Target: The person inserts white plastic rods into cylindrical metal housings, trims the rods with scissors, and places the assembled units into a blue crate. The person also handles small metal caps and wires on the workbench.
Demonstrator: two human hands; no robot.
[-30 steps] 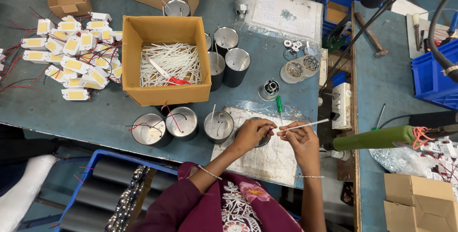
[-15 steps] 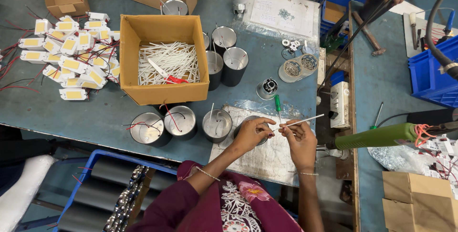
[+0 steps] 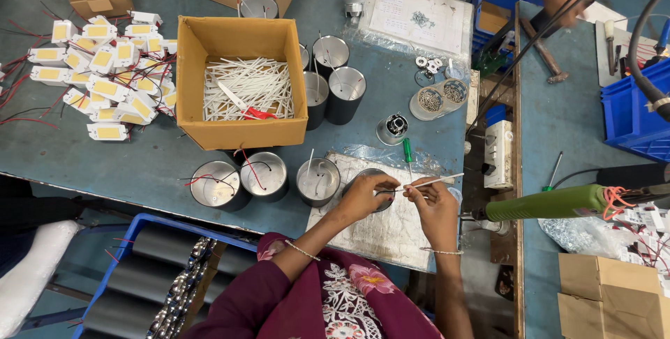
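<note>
Both your hands work over a dark metal can (image 3: 370, 175): left hand (image 3: 364, 196) cups its rim, right hand (image 3: 431, 203) pinches a white sleeve (image 3: 436, 181), fingers closed.

We note a blue-grey worktable (image 3: 105, 164), a second bench (image 3: 565, 123) along its right edge, evenly lit.

- White sleeve tube (image 3: 438, 181): thin, nearly level, pinched by the right hand (image 3: 434, 203), its far end jutting right of that hand.
- Dark cylindrical housing (image 3: 371, 177): open-topped, upright, gripped under the left hand (image 3: 363, 196).
</note>
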